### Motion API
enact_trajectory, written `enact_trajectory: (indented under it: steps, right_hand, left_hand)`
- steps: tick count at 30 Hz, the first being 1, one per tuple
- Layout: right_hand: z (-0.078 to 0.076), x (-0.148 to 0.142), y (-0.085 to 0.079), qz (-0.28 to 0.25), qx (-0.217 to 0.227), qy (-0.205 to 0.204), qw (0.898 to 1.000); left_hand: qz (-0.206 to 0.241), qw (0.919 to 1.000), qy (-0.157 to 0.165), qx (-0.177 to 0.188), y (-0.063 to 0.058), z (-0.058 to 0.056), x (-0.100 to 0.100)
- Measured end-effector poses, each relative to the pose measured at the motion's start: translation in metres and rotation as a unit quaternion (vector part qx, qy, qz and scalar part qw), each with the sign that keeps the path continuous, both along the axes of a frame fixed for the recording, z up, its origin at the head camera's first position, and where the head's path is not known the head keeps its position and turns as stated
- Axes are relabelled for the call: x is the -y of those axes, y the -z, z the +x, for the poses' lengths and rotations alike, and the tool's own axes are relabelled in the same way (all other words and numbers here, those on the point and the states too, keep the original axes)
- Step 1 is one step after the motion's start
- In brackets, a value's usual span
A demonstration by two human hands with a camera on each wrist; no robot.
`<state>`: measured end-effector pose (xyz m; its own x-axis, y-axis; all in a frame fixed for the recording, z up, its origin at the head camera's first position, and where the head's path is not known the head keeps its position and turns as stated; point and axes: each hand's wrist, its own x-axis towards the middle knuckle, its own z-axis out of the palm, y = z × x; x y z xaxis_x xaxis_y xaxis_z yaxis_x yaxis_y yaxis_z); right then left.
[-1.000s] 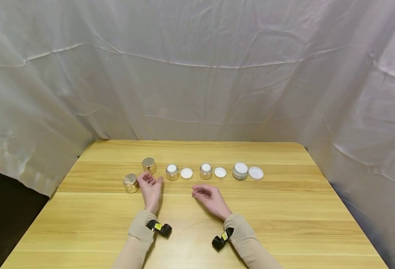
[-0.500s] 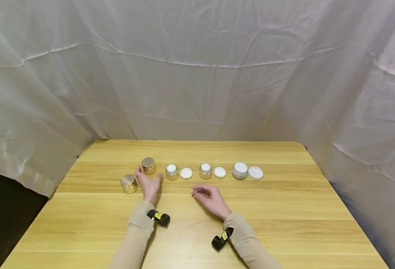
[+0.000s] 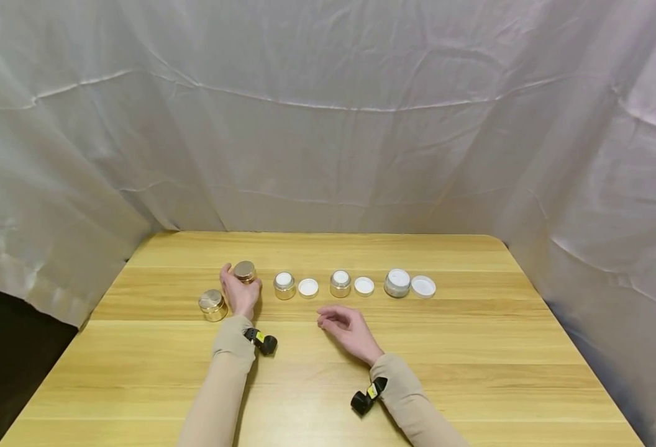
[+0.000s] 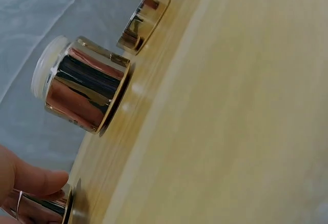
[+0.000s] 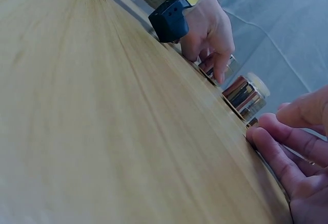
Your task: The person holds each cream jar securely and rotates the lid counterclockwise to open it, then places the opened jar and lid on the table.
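Gripping the farther lidded gold jar (image 3: 244, 269) at the left of the wooden table (image 3: 328, 385), the left hand (image 3: 240, 294) has its thumb on one side and fingers on the other; the nearer lidded gold jar (image 3: 213, 305), second of two, stands near that wrist. To the right are three uncovered jars (image 3: 284, 286) (image 3: 340, 284) (image 3: 397, 284) with white tops, each with one of three round white lids (image 3: 308, 288) (image 3: 364, 286) (image 3: 423, 286) lying beside it. The right hand (image 3: 351, 332) holds nothing, its fingers loosely bent.

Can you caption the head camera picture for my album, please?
The left hand grips a gold jar; the right hand holds nothing, near three white-topped jars and three loose lids.
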<state>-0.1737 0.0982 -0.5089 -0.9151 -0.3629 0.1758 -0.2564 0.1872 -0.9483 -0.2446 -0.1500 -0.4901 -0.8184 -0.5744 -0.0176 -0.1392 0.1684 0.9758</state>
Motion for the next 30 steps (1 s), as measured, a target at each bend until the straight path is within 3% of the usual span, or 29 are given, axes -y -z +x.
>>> enact_trajectory:
  steps: [8,21,30]
  right_hand:
    - [-0.001,-0.003,0.005,-0.034,-0.016,0.024,0.999]
    - [0.003,-0.002,0.002,-0.056,-0.01,0.025,0.998]
    - [0.003,-0.005,0.0,-0.069,-0.004,0.036,0.997]
  left_hand:
    - [-0.017,0.9998,0.007,0.008,0.0,0.002,0.001]
    - [0.013,0.9996,0.016,0.019,0.003,0.009,0.002]
    - [0.054,0.9978,0.016,-0.034,-0.008,0.019,-0.004]
